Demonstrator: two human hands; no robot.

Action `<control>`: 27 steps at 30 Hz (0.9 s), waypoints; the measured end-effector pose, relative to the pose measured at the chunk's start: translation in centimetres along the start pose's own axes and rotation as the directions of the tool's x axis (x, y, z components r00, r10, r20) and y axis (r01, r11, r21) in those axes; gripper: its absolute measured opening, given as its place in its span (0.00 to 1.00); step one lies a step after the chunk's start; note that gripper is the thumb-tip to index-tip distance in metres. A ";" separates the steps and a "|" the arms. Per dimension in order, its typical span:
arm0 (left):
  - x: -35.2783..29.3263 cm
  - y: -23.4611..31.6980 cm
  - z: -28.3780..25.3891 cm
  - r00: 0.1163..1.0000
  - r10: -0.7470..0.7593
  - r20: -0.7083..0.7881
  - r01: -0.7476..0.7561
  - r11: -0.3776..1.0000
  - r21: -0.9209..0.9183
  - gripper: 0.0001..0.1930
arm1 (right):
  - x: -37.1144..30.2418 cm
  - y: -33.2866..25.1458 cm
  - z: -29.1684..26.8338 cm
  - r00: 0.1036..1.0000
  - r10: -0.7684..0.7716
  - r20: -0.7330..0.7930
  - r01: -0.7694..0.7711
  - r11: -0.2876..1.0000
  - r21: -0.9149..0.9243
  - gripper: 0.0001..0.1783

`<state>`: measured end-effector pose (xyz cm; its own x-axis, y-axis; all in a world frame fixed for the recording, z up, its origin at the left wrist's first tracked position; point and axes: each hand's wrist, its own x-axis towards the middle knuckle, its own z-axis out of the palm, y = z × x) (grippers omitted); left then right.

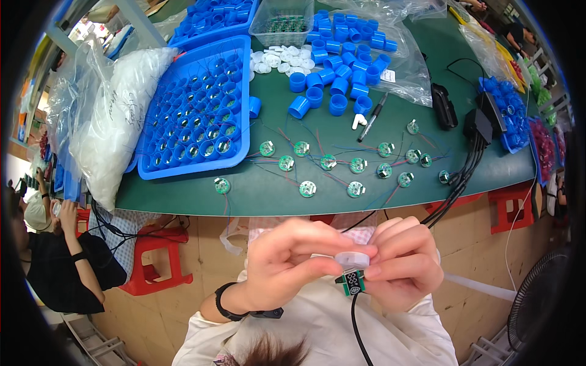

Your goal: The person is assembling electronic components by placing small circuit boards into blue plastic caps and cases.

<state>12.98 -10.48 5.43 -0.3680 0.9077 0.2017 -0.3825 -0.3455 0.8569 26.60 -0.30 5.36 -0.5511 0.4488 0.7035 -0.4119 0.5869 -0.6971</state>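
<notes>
In front of my chest, my left hand [284, 259] pinches a small white round plastic cap [353, 260] between thumb and fingers. My right hand [406, 265] meets it from the other side, its fingers closed against the cap and a small green circuit board [353, 282] with a dark display. A black cable [356, 323] runs down from that board. On the green table [268, 201] beyond my hands lie several round green circuit boards [307, 188] with thin red and blue wires. What sits between the cap and my right fingertips is hidden.
A blue tray [194, 169] holds blue cups with boards and wires. Loose blue cups [337, 105], white caps [284, 58], a clear bin [281, 33], a pen [373, 117] and a white-filled bag [116, 122] lie about. Black cables [464, 165] hang over the edge. A co-worker [61, 256] sits left.
</notes>
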 end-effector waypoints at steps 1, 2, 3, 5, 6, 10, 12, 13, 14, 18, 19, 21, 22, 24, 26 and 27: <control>0.0 -0.1 -0.2 0.999 0.023 0.032 -0.024 0.999 0.047 0.17 | 0.0 0.1 0.0 1.000 -0.005 -0.003 0.005 1.000 0.007 0.19; 0.1 0.0 -0.6 0.999 0.022 0.034 -0.024 0.999 0.045 0.17 | -0.1 0.1 0.0 1.000 -0.010 -0.006 0.010 1.000 0.009 0.19; 0.4 0.2 -1.0 0.990 0.088 0.112 -0.104 0.983 0.151 0.14 | -0.1 0.1 0.1 1.000 -0.009 -0.006 0.009 1.000 0.007 0.19; 0.5 0.3 -1.3 0.971 0.141 0.193 -0.188 0.950 0.249 0.12 | -0.2 0.2 0.1 0.997 -0.079 -0.024 0.077 0.996 -0.051 0.19; 0.5 0.4 -1.2 0.971 0.154 0.185 -0.203 0.938 0.281 0.12 | -0.2 0.3 0.1 0.997 -0.077 -0.024 0.076 0.996 -0.049 0.19; 0.5 0.9 -0.9 0.984 0.140 0.110 -0.167 0.938 0.302 0.09 | 0.0 0.5 0.2 0.995 -0.095 0.001 0.095 0.992 -0.079 0.19; 0.6 1.0 -0.9 0.980 0.146 0.133 -0.181 0.935 0.304 0.08 | 0.0 0.6 0.2 0.996 -0.092 0.018 0.093 0.992 -0.089 0.19; 0.7 1.1 -0.9 0.976 0.153 0.157 -0.195 0.932 0.306 0.08 | -0.1 0.7 0.3 0.995 -0.103 -0.007 0.103 0.992 -0.077 0.18; 0.7 1.1 -1.0 0.976 0.152 0.156 -0.195 0.932 0.305 0.08 | -0.2 0.8 0.4 0.993 -0.114 -0.033 0.112 0.991 -0.067 0.18; 0.9 1.7 -1.1 0.962 0.181 0.205 -0.249 0.888 0.385 0.08 | -0.5 0.9 0.8 0.988 -0.136 -0.079 0.129 0.988 -0.088 0.19; 1.0 1.9 -1.1 0.958 0.179 0.223 -0.261 0.863 0.432 0.08 | -0.4 1.1 0.9 0.984 -0.156 -0.082 0.149 0.985 -0.085 0.18; 0.9 2.2 -1.1 0.956 0.186 0.225 -0.273 0.844 0.462 0.08 | -0.3 1.1 0.8 0.981 -0.176 -0.080 0.170 0.983 -0.076 0.18; 0.8 2.3 -1.1 0.954 0.192 0.230 -0.285 0.824 0.490 0.08 | -0.4 1.1 0.5 0.979 -0.205 -0.021 0.202 0.975 -0.097 0.17; 0.7 2.3 -1.1 0.951 0.201 0.234 -0.294 0.820 0.492 0.08 | -0.3 1.0 0.4 0.972 -0.232 0.040 0.235 0.965 -0.115 0.16; 0.6 2.2 -1.1 0.949 0.209 0.238 -0.303 0.816 0.492 0.08 | -0.3 0.9 0.7 0.970 -0.242 -0.005 0.238 0.959 -0.152 0.16; 0.6 2.2 -1.1 0.947 0.211 0.244 -0.309 0.811 0.497 0.08 | -0.3 1.0 0.8 0.971 -0.240 -0.004 0.237 0.960 -0.152 0.16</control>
<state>11.00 -10.99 6.92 -0.2222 0.8444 0.4876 0.2245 -0.4423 0.8683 25.80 -0.40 4.38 -0.4332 0.2975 0.8508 -0.4157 0.7716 -0.4815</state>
